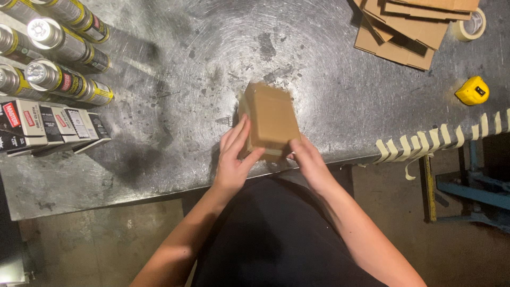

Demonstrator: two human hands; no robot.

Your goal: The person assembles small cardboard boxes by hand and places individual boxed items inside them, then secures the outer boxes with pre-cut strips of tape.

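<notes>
Centrally, a small brown cardboard box [272,119] stood on the scratched metal surface [175,79], close to its near edge. Both hands held it. The left hand [234,157] lay against the box's left side, fingers extended upward along the wall and the thumb pressed toward the near lower corner. The right hand [307,159] gripped the near right corner, fingers curled, so neither hand was wide open and each was in contact with the box. The top face appeared closed and flat; whether a strip of tape already crossed the near end could not be told.

Judged from this pose, the step in hand was closing or sealing the box's near end while it was steadied against the surface. A following move would call for keeping the flaps pressed flush with one hand and freeing the other.

At far left lay several spray cans [58,42] and a row of small printed cartons [48,125]. Flat cardboard blanks [404,26] and a tape roll [470,24] sat at upper right, a yellow tape measure [472,90] below them, and cut tape strips [441,138] hung along the right edge.
</notes>
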